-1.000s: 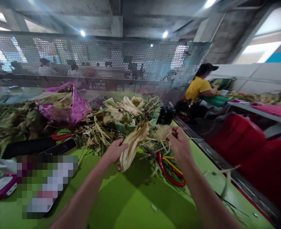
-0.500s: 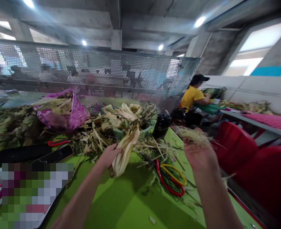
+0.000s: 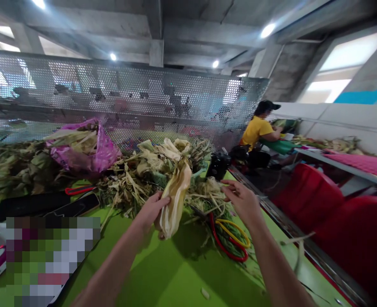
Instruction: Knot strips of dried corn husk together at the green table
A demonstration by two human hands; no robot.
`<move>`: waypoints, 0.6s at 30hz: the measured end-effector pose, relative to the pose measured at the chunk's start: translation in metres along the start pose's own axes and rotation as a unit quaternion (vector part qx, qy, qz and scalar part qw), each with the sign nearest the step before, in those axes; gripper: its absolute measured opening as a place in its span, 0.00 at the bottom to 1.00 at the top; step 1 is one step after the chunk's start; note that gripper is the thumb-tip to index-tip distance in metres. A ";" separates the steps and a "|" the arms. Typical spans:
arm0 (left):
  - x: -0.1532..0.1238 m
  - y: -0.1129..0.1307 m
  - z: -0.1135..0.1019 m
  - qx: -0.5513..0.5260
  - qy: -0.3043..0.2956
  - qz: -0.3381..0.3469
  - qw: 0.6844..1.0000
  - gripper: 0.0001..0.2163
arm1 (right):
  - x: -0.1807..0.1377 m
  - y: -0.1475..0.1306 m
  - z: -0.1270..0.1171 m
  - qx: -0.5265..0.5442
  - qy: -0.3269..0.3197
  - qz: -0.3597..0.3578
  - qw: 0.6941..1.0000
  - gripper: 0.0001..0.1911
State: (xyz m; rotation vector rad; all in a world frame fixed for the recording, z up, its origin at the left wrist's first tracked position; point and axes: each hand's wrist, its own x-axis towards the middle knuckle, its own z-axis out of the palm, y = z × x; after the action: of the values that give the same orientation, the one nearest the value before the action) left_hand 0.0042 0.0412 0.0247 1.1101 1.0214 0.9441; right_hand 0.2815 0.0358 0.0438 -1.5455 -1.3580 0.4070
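My left hand (image 3: 154,211) is closed around a pale, streaked corn husk (image 3: 174,204), thumb on its front. The husk stands nearly upright above the green table (image 3: 162,273); whether a cob is inside is hidden. My right hand (image 3: 244,202) has its fingers stretched and parted, holding nothing. By its fingertips a tuft of corn silk (image 3: 212,186) rests on the heap of dry scraps. Below that hand lie scissors (image 3: 234,232) with red and yellow handles, partly over green scraps. Behind the husk stands a green basket (image 3: 159,180) piled with dry husks (image 3: 172,149).
A pink plastic bag (image 3: 107,151) of husks stands at back left. Black phones (image 3: 76,207) and a red-handled tool (image 3: 79,190) lie at left. A perforated metal screen (image 3: 127,102) rises behind. Red chairs (image 3: 309,192) and a person in yellow (image 3: 255,132) are at right.
My right hand has swung left and inward from the table's right side, and the corn silk has left it for the scrap heap. My left hand has shifted slightly right with the husk.
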 end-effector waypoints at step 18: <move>-0.003 -0.012 0.016 -0.066 -0.063 0.005 0.996 0.20 | -0.051 -0.039 0.060 0.319 -0.172 0.077 0.929 0.10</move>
State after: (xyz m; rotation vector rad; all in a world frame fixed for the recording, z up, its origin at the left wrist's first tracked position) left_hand 0.0201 0.0318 0.0157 1.0516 0.8406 0.9250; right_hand 0.1973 0.0124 0.0318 -1.0580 -1.1897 1.1401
